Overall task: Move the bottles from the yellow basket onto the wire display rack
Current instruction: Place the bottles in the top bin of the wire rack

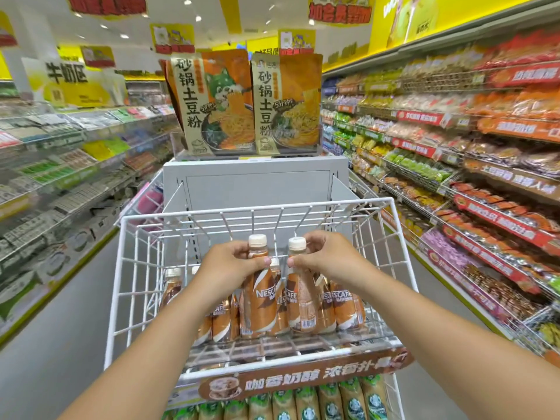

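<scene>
A white wire display rack point(142, 268) stands right in front of me, with several brown Nescafe bottles standing in it. My left hand point(230, 265) grips the neck of one brown bottle point(260, 295) with a cream cap. My right hand point(321, 256) grips the neck of a second bottle point(300, 301) beside it. Both bottles stand upright at the front of the group, their bases on the rack's floor. More bottles point(345, 304) stand behind and to the sides. No yellow basket is in view.
A brown banner point(303, 380) runs along the rack's front edge, with green-capped bottles point(306, 401) on the tier below. Two orange noodle packs point(242, 101) stand on a grey panel behind the rack. Stocked store shelves line both sides of the aisle.
</scene>
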A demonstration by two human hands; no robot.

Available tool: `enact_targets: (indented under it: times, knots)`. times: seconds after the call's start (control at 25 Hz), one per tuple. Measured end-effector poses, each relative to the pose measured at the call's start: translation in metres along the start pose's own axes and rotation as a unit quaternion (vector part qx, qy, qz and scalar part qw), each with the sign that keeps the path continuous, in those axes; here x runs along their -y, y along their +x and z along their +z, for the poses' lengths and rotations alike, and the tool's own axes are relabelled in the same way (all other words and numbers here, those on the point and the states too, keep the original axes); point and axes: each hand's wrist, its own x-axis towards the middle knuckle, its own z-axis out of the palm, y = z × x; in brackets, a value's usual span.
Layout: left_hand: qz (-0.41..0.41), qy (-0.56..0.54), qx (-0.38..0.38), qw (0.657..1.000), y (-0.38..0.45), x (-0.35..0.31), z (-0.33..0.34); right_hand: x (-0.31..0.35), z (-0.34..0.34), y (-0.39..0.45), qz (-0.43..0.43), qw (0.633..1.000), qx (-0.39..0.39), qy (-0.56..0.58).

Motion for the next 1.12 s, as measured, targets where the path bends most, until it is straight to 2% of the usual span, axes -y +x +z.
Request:
enact_targets:
  times: [0.2, 0.64, 1.0, 1.12]
  knots:
    - [-0.028, 0.022, -0.013, 0.999, 0.006, 0.026, 0.010, -0.021, 0.020, 0.011, 0.054, 0.998, -0.002, -0.023]
    - [-0.082, 0.022, -0.002, 0.996, 0.039, 0.061, 0.026, -0.027, 0.036, 0.031, 0.082, 0.994, -0.026, -0.071]
    - [-0.083, 0.028, -0.014, 0.996, 0.049, 0.077, 0.032, -0.029, 0.055, 0.041, 0.108, 0.967, -0.040, -0.228]
    - [-0.097, 0.039, -0.017, 0.994, 0.051, 0.078, 0.033, -0.030, 0.057, 0.043, 0.111, 0.962, -0.045, -0.244]
